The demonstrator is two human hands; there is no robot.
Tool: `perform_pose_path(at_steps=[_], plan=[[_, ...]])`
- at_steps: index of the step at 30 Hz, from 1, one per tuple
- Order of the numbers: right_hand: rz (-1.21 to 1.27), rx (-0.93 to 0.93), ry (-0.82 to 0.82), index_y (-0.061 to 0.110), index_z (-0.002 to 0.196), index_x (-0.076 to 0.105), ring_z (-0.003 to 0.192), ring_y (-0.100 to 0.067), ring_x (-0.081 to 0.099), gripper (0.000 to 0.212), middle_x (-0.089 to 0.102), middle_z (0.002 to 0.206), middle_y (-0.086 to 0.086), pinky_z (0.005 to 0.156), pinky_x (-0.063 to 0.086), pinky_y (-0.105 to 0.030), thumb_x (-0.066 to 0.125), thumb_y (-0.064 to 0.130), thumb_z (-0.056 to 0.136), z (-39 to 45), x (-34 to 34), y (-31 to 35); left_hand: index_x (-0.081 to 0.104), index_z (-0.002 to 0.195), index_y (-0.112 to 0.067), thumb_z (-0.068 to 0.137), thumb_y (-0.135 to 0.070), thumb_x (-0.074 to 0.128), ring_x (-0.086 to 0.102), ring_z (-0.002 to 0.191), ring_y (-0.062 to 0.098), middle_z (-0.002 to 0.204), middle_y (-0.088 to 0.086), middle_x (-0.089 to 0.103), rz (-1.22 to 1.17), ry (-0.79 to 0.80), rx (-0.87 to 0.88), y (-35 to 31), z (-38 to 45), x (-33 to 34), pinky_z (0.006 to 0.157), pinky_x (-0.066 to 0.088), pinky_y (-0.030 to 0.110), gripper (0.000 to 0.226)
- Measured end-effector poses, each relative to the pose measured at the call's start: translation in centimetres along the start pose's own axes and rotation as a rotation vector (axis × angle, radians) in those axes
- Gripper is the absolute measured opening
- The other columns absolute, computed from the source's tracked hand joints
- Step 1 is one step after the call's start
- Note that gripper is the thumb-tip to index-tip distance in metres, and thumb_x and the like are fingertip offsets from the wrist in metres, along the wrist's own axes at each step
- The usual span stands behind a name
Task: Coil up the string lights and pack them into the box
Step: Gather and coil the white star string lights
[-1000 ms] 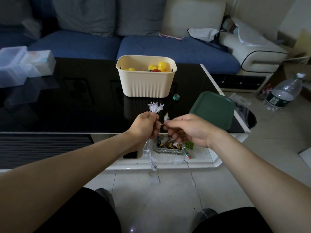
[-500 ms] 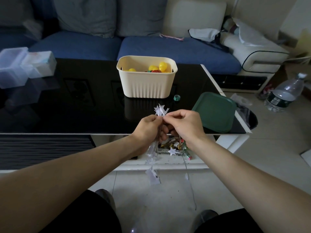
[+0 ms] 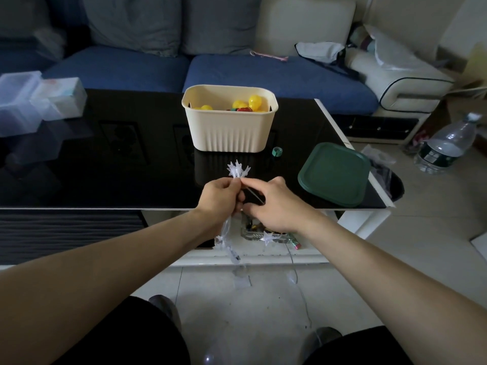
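The left hand [image 3: 220, 197] grips a bunch of gathered string lights [image 3: 238, 170], star tips poking up above the fist. The right hand [image 3: 274, 204] pinches the wire beside that bunch, almost touching the left. The loose strand runs down from both hands toward the floor, one star [image 3: 268, 237] dangling below the right wrist, so the next loop must be drawn up from below. The box [image 3: 229, 122] sits straight ahead on the surface, well beyond both hands. The thin wire is hard to trace against the tiles.
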State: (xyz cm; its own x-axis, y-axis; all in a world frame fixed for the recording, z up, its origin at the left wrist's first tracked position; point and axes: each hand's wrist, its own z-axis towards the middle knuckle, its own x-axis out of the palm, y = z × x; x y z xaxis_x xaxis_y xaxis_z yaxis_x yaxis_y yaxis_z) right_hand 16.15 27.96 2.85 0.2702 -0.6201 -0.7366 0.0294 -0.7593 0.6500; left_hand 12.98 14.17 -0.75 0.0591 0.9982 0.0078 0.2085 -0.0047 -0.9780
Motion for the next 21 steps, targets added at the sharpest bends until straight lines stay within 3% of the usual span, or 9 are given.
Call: perform_pose_path(at_steps=[2,4,8,10,13,15,18,21], plan=[[0.051,-0.026,-0.041,0.039,0.151,0.036,0.099,-0.024,0.063,0.068,0.039,0.132,-0.003,0.091,0.054,-0.036,0.069,0.037,0.092,0.1,0.5,0.0,0.059,0.077,-0.008,0.104,-0.017,0.045,0.041,0.042,0.010,0.057,0.000,0.050,-0.014,-0.004,0.001,-0.3,0.0,-0.1,0.043,0.035,0.024,0.033],[0.123,-0.015,-0.152,0.027,0.143,0.047,0.099,-0.021,0.065,0.065,0.052,0.123,-0.002,0.087,0.056,-0.036,0.077,0.035,0.086,0.2,0.5,-0.6,0.059,0.081,-0.008,0.105,-0.017,0.043,0.040,0.043,0.011,0.057,0.000,0.049,-0.047,0.002,0.003,-0.6,-0.1,-0.2,0.044,0.034,0.023,0.030],[0.121,-0.008,-0.218,0.017,0.091,0.073,0.064,-0.004,0.067,0.015,0.072,0.082,0.005,0.061,0.053,-0.023,0.081,0.027,0.084,0.1,-0.7,-2.0,0.052,0.084,-0.012,0.106,-0.016,0.036,0.047,0.050,0.016,0.064,0.004,0.053,-0.106,-0.077,-0.017,-1.2,0.2,-0.2,0.051,0.039,0.027,0.027],[0.140,-0.008,-0.209,0.018,0.082,0.073,0.061,0.000,0.065,0.010,0.072,0.079,0.005,0.060,0.051,-0.021,0.079,0.027,0.085,0.0,-1.0,-2.2,0.050,0.087,-0.013,0.106,-0.016,0.032,0.057,0.054,0.018,0.071,0.007,0.060,-0.144,-0.103,-0.033,-1.5,0.3,-0.3,0.053,0.045,0.027,0.027],[0.117,0.025,-0.039,0.019,0.084,0.071,0.083,-0.013,0.071,0.007,0.074,0.088,0.001,0.082,0.058,-0.040,0.073,0.025,0.088,0.1,-1.1,-3.0,0.049,0.095,-0.010,0.106,-0.016,0.028,0.068,0.062,0.022,0.081,0.011,0.067,-0.233,-0.128,-0.041,-2.0,0.3,-0.3,0.057,0.054,0.029,0.025],[0.212,0.047,0.105,0.013,0.083,0.068,0.084,-0.022,0.072,0.008,0.075,0.083,-0.004,0.089,0.056,-0.046,0.071,0.018,0.090,0.0,-1.1,-3.7,0.048,0.101,-0.010,0.107,-0.017,0.027,0.070,0.064,0.024,0.084,0.013,0.069,-0.301,-0.170,-0.037,-2.4,0.3,-0.6,0.060,0.057,0.030,0.023],[0.465,0.121,0.275,0.006,0.089,0.063,0.072,-0.031,0.073,0.009,0.072,0.074,-0.014,0.078,0.060,-0.042,0.066,0.011,0.095,-0.3,-1.3,-4.5,0.047,0.101,-0.010,0.108,-0.018,0.027,0.071,0.066,0.026,0.086,0.016,0.069,-0.375,-0.186,-0.038,-2.6,0.4,-1.2,0.066,0.059,0.035,0.022],[0.481,0.132,0.294,0.007,0.092,0.064,0.051,-0.019,0.061,0.013,0.065,0.063,-0.006,0.064,0.055,-0.035,0.071,0.018,0.093,-0.2,-1.5,-5.0,0.046,0.107,-0.008,0.108,-0.018,0.028,0.071,0.067,0.027,0.087,0.017,0.069,-0.400,-0.186,-0.063,-2.7,0.3,-1.2,0.071,0.059,0.039,0.020]])
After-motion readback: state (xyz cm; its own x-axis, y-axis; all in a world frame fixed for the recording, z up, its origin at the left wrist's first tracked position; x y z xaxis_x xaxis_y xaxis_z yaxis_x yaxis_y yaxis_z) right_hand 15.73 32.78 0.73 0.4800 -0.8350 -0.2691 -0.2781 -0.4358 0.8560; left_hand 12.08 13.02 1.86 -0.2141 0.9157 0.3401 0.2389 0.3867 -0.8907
